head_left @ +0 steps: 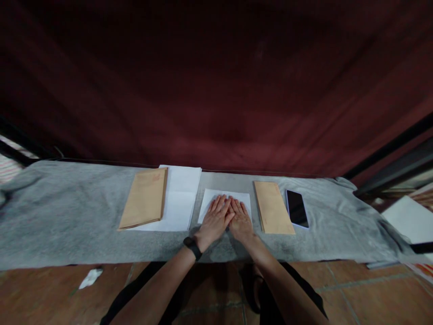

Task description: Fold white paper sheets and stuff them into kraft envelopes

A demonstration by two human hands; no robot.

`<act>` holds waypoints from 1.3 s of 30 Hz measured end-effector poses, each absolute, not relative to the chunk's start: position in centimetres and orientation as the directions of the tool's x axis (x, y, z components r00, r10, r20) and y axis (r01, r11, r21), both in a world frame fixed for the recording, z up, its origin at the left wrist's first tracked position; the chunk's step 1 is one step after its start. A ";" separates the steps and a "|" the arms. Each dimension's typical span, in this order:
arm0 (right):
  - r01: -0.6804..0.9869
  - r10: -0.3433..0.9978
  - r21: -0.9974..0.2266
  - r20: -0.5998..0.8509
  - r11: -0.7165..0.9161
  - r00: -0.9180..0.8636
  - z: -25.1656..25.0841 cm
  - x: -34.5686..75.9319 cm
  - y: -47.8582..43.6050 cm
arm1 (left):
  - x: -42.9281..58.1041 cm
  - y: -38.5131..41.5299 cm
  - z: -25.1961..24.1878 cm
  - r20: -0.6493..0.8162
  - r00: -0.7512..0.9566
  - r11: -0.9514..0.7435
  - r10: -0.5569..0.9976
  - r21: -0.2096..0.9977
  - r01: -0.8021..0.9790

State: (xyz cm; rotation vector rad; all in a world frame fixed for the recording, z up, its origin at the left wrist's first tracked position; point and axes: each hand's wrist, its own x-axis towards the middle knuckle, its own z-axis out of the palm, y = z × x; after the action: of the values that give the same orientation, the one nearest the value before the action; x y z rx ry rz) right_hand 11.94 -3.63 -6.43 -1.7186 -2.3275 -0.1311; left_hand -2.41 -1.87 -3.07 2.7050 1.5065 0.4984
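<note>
Paper left of phone should be light, creasable (lift by edge); left hand, right hand flat, fingers straight, gripping nothing.

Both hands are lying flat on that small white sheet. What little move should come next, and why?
I'd probably slide the left hand and right hand apart, outward across the small white sheet. Both lie palm down, close together near its middle, while its far corners are uncovered, so an outward stroke might smooth it.
</note>
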 end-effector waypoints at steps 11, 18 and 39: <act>0.982 0.914 -0.087 0.386 0.168 -0.122 -7.6 12.9 -3.0 | -1.9 -0.1 -5.9 0.269 0.349 -0.400 0.897 0.163 0.902; 0.990 0.908 -0.122 0.418 0.070 -0.013 -8.4 13.6 -3.2 | -2.6 -0.2 -5.7 0.213 0.249 -0.279 0.945 0.126 0.952; 0.961 0.961 -0.199 0.235 0.192 -0.143 -6.1 11.2 -1.1 | -2.7 0.2 -4.8 0.193 0.543 -0.569 0.818 0.126 0.813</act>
State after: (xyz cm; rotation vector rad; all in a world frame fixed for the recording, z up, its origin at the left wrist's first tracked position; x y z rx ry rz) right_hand 11.16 -1.08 -6.08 -1.8202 -2.1647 0.0018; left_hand -2.69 0.18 -4.78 2.7401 1.4479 0.3603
